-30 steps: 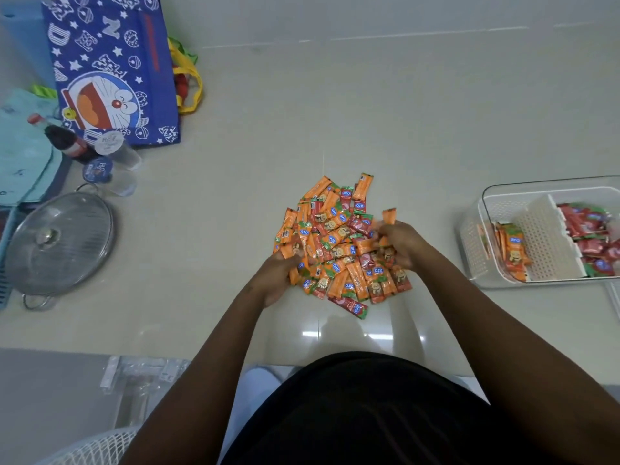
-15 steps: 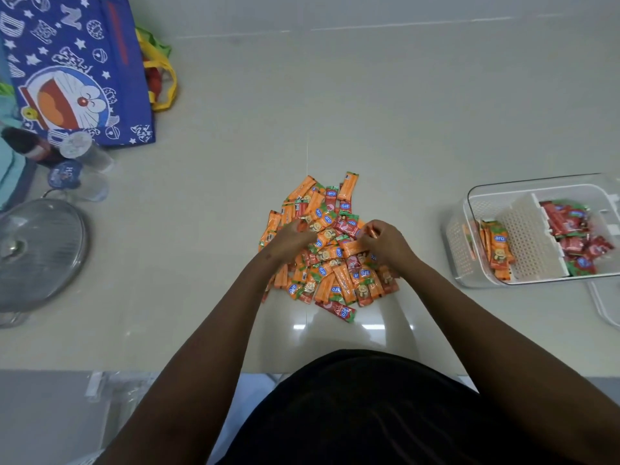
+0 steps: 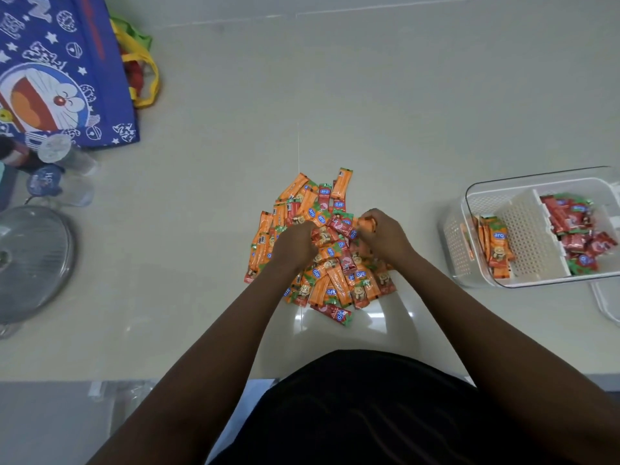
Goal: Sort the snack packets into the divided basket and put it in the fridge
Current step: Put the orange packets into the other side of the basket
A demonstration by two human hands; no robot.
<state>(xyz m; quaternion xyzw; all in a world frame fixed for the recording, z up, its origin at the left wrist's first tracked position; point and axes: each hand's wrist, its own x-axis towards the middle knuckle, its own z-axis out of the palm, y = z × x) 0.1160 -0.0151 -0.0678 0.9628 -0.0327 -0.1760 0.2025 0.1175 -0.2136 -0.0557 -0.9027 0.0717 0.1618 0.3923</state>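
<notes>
On the glossy beige surface (image 3: pixel 402 112), both hands are digging into the packet pile (image 3: pixel 322 250), the right hand (image 3: pixel 382 234) pinching an orange packet (image 3: pixel 367 224), the left hand's (image 3: pixel 295 245) grip unclear.

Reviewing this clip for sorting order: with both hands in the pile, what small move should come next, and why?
Probably carry the orange packets that the right hand grips over to the basket and drop them in its left compartment, where orange ones already lie; the red sit in the right. The left hand is down in the pile, and its grip is hidden.
</notes>
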